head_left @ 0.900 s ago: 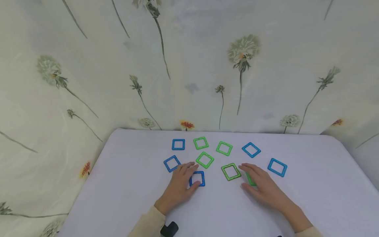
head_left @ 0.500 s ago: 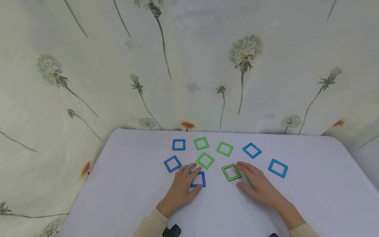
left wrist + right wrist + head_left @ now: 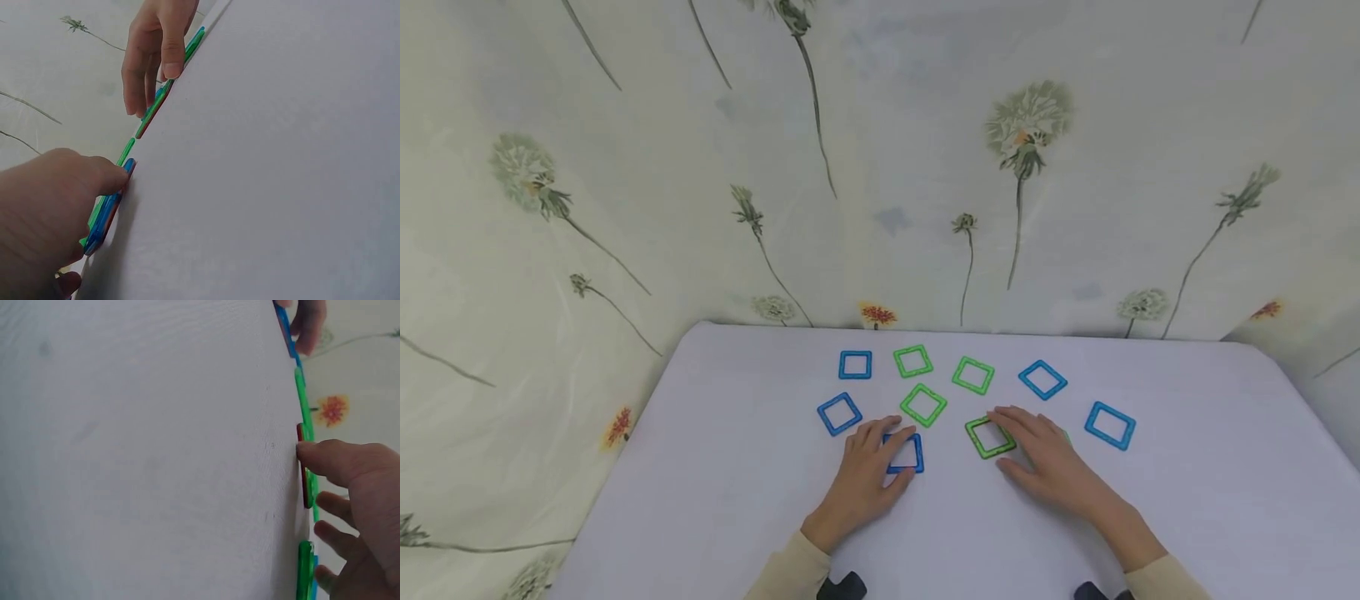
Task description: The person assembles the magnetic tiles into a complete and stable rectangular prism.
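In the head view my left hand [image 3: 868,471] holds a hollow blue square building tile [image 3: 920,454] between thumb and index finger. The left wrist view shows the thumb on the edge of this blue tile [image 3: 129,165], with a reddish layer under it. My right hand [image 3: 1056,467] grips a hollow green square building tile [image 3: 976,440], fingertips over its far edge and thumb at its near right side. Red shows along this green tile [image 3: 308,487] in the right wrist view. Another green tile [image 3: 1065,435] lies mostly hidden behind the right hand.
Farther back on the white table [image 3: 737,467] lie more hollow squares: a green one [image 3: 904,405] between the hands, a blue one [image 3: 822,414] at left and a blue one [image 3: 1109,443] at right. Several others line the back. A flowered cloth [image 3: 887,167] hangs behind.
My right hand has moved left, from beside the green tile onto its right side, covering more of the other green tile. The left thumb and index finger have shifted slightly right along the blue tile.
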Demonstrator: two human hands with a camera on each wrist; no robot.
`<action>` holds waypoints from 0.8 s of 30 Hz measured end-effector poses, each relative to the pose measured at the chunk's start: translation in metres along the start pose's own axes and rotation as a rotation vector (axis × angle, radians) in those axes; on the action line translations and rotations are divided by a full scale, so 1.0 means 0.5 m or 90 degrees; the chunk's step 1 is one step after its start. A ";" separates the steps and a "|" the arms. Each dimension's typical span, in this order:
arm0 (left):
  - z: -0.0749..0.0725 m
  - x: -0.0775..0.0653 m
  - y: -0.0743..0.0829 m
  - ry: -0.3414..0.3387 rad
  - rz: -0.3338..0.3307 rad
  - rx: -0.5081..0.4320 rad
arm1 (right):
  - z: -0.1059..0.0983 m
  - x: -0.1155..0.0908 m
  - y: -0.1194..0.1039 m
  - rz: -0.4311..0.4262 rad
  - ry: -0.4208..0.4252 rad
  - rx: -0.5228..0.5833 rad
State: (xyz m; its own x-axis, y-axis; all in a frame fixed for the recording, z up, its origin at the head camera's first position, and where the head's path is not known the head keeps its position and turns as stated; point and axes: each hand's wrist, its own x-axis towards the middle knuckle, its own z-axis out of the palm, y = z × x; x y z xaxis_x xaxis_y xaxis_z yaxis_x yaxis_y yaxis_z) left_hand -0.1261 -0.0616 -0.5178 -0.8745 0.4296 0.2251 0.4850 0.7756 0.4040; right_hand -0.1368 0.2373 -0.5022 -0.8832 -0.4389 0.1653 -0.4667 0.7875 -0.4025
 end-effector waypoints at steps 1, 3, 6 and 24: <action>0.001 0.001 0.000 -0.001 0.000 0.000 | -0.002 0.001 0.000 0.000 0.000 -0.001; 0.004 0.003 0.000 -0.001 0.000 0.000 | -0.005 0.003 0.000 0.000 0.000 -0.001; 0.006 0.006 -0.001 0.004 0.001 -0.003 | -0.009 0.007 -0.001 0.005 0.000 -0.001; 0.007 -0.003 -0.005 0.026 0.021 -0.041 | -0.001 0.017 -0.006 -0.008 0.039 -0.038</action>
State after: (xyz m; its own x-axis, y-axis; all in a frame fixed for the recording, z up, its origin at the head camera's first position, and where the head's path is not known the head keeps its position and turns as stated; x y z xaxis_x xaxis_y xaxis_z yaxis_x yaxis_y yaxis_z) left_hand -0.1261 -0.0627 -0.5224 -0.8580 0.4337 0.2752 0.5136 0.7293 0.4521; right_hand -0.1429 0.2315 -0.4991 -0.8777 -0.4226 0.2260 -0.4778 0.8077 -0.3453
